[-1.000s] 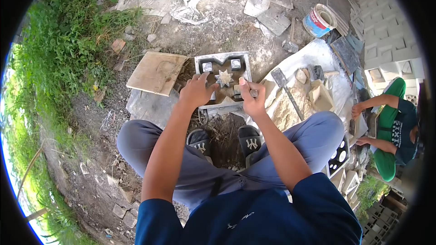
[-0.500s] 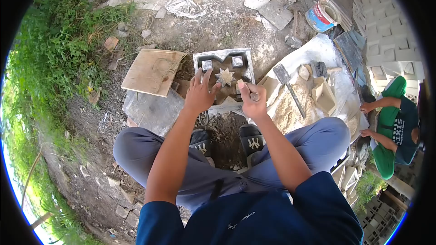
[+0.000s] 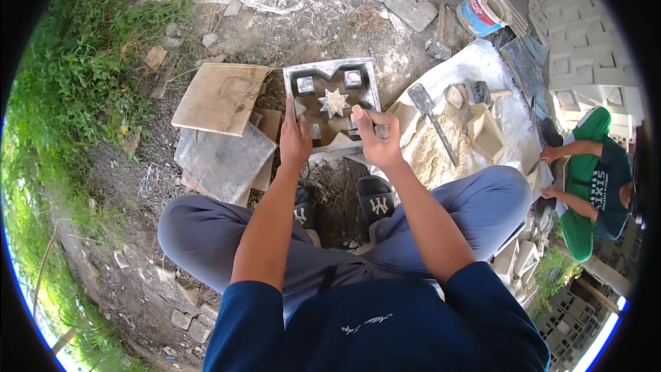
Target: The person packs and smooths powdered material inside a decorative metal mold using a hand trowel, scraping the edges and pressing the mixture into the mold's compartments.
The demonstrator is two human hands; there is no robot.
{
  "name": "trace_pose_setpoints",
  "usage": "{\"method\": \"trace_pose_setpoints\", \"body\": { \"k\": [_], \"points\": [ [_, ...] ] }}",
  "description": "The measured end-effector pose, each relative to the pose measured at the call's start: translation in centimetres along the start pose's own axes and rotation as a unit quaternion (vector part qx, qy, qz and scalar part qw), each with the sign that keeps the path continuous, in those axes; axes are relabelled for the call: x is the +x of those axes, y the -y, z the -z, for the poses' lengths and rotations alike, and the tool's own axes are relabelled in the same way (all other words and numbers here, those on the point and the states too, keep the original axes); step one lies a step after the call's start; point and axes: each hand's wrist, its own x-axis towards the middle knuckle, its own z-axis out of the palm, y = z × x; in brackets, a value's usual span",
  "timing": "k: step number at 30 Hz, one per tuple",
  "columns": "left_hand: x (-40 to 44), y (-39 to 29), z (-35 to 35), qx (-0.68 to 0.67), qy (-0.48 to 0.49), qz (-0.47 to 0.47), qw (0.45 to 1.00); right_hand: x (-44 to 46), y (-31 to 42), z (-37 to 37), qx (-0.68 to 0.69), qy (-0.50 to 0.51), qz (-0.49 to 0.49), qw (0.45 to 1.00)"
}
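Observation:
A square grey mould [image 3: 329, 67] lies in front of my feet, with a star-shaped block [image 3: 334, 102] at its centre and small square blocks [image 3: 352, 78] near its corners. My left hand [image 3: 294, 138] rests along the mould's left edge, fingers stretched forward. At the mould's lower right, my right hand [image 3: 380, 139] is closed round a tool with a rounded end [image 3: 381, 131]; the rest of that tool is mostly hidden by the hand and too small to make out.
Wooden board [image 3: 220, 98] and grey slab [image 3: 224, 158] lie left. Right: a sheet [image 3: 482, 69] with sandy material [image 3: 434, 151], a trowel-like tool [image 3: 432, 120] and stones; a bucket [image 3: 484, 12] behind. Another person [image 3: 595, 182] sits far right, both hands on something pale.
My left hand has moved from over the mould's inside to its left edge. My right hand remains closed at the lower right. The view has shifted slightly.

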Motion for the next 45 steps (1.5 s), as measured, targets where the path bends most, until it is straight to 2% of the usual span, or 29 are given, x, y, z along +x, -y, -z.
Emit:
{"method": "trace_pose_setpoints", "body": {
  "k": [2,4,6,8,9,10,11,12,13,14,16,18,19,20,21,24,26,28,29,31,34,38,39,40,42,43,44,45],
  "points": [
    [0.3,-0.4,0.2,-0.022,-0.003,-0.008,1.000,0.3,-1.3,0.4,0.020,-0.008,-0.019,1.000],
    [0.2,-0.4,0.1,-0.004,0.006,0.010,1.000,0.2,0.4,1.6,0.016,0.046,-0.029,0.998],
    [0.0,-0.5,0.2,0.010,0.010,0.017,1.000,-0.8,-1.6,1.7,-0.005,0.092,0.033,0.995],
    [0.2,-0.6,0.3,0.024,0.001,0.016,1.000,-0.7,-2.6,0.2,0.006,-0.026,0.026,0.999],
    [0.4,-0.4,0.2,0.019,-0.007,0.008,1.000,0.1,-2.1,1.2,0.021,0.002,-0.084,0.996],
    [0.1,0.0,-0.1,0.015,-0.008,0.005,1.000,0.1,-1.0,1.0,0.085,-0.018,-0.008,0.996],
    [0.1,0.4,-0.5,0.015,-0.032,-0.012,0.999,0.0,-0.3,1.9,0.051,0.031,0.024,0.998],
    [0.3,0.0,-0.3,0.017,-0.032,-0.009,0.999,-0.3,-1.3,1.7,0.047,0.011,0.042,0.998],
    [0.0,-0.5,0.0,0.018,-0.012,0.036,0.999,-0.4,-1.6,1.2,0.041,-0.009,0.059,0.997],
    [-0.2,-1.2,0.3,0.019,0.009,0.078,0.997,-0.2,-1.7,1.0,0.076,-0.038,0.045,0.995],
    [0.2,-1.1,0.0,0.041,-0.003,0.062,0.997,0.9,-0.3,0.0,0.149,-0.100,0.022,0.984],
    [0.1,-1.3,-0.1,0.076,0.002,0.100,0.992,1.0,2.8,1.7,0.066,0.001,-0.070,0.995],
    [0.1,-1.3,-0.2,0.083,-0.021,0.091,0.992,0.8,3.8,1.9,0.007,0.027,0.021,0.999],
    [-0.3,-1.2,-0.1,0.085,-0.014,0.098,0.991,0.6,2.8,1.3,0.006,0.027,0.011,1.000],
    [-0.6,-1.2,-0.1,0.101,-0.020,0.100,0.990,0.6,1.5,0.3,-0.051,0.002,0.055,0.997],
    [0.0,-1.4,-0.7,0.107,-0.063,0.072,0.990,1.4,0.3,1.7,-0.114,-0.012,0.083,0.990],
    [-0.2,-0.6,-1.0,0.114,-0.090,0.045,0.988,1.8,3.2,3.0,0.050,0.051,-0.048,0.996],
    [-0.4,-1.1,-0.7,0.120,-0.083,0.052,0.988,0.6,0.4,3.0,0.061,0.080,-0.016,0.995],
    [-0.5,-1.2,-0.7,0.126,-0.078,0.066,0.987,-0.1,-1.9,1.8,0.032,0.004,0.005,0.999],
    [-0.1,-0.9,-1.0,0.122,-0.090,0.066,0.986,2.0,-0.1,2.4,0.057,0.036,-0.058,0.996],
    [-0.2,-1.1,-1.0,0.107,-0.085,0.079,0.987,1.8,3.5,3.1,0.024,0.055,-0.035,0.998],
    [0.0,-1.6,-0.8,0.109,-0.070,0.097,0.987,1.6,2.1,1.9,-0.001,0.029,-0.048,0.998],
    [0.1,-1.4,-1.0,0.102,-0.095,0.067,0.988,2.0,3.3,2.0,-0.017,0.028,-0.043,0.999],
    [0.5,-1.2,-1.0,0.103,-0.096,0.067,0.988,1.4,3.6,2.5,0.039,0.033,0.003,0.999],
    [0.0,-1.2,-0.9,0.105,-0.102,0.042,0.988,0.8,2.8,2.8,0.044,0.022,0.012,0.999],
    [-0.2,-1.4,-0.7,0.107,-0.062,0.086,0.989,0.5,1.5,2.6,-0.003,0.015,-0.011,1.000],
    [-0.2,-1.5,-0.7,0.104,-0.062,0.085,0.989,1.0,0.2,2.3,-0.050,0.007,-0.024,0.998],
    [-0.4,-1.4,-0.7,0.098,-0.057,0.091,0.989,1.2,0.9,2.3,-0.029,0.002,-0.029,0.999]
  ]
}}
